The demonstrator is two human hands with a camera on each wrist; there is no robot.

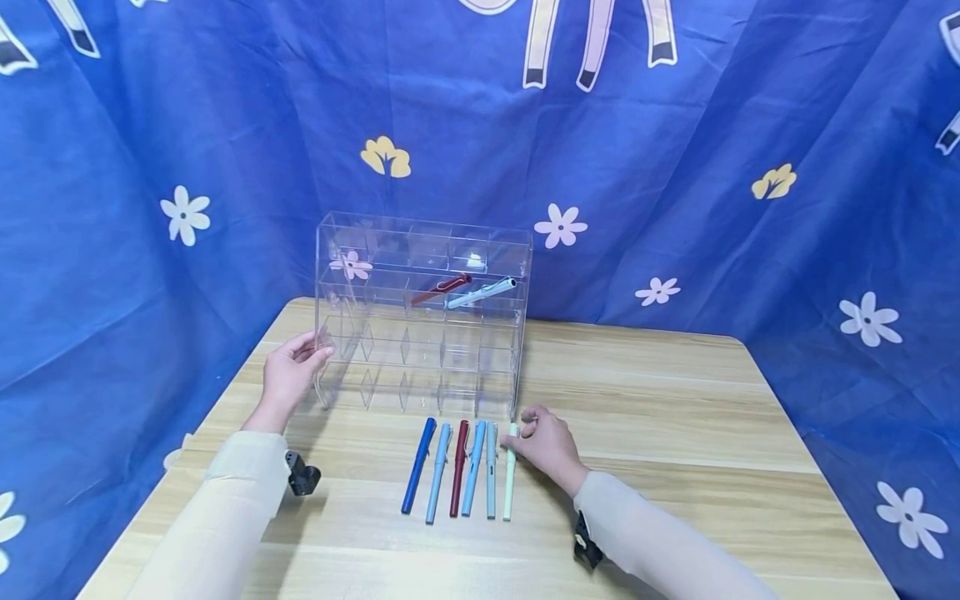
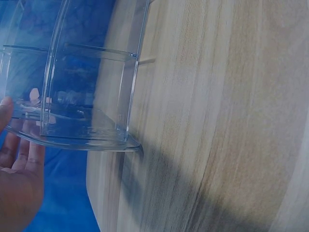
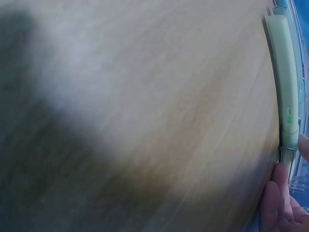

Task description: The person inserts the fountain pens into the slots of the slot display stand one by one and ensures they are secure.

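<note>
My left hand (image 1: 288,372) grips the left side of a clear acrylic rack (image 1: 427,223), thumb on one face and fingers on the other, as the left wrist view shows. At the right end of a row of pens, my right hand (image 1: 552,448) pinches a mint green pen (image 1: 509,487) near its clip end. That pen (image 3: 285,72) lies along the wood. Left of it lie a teal-blue pen (image 1: 491,483), two light blue pens, a dark red pen (image 1: 459,471) and a dark blue pen (image 1: 417,467). Inside the rack rest a red pen (image 1: 442,288) and a pale blue pen (image 1: 482,292).
The wooden table (image 1: 645,400) carries the rack toward its back edge, with the pens in front. A blue curtain (image 1: 712,233) printed with flowers hangs behind. Black wrist cameras sit on both sleeves.
</note>
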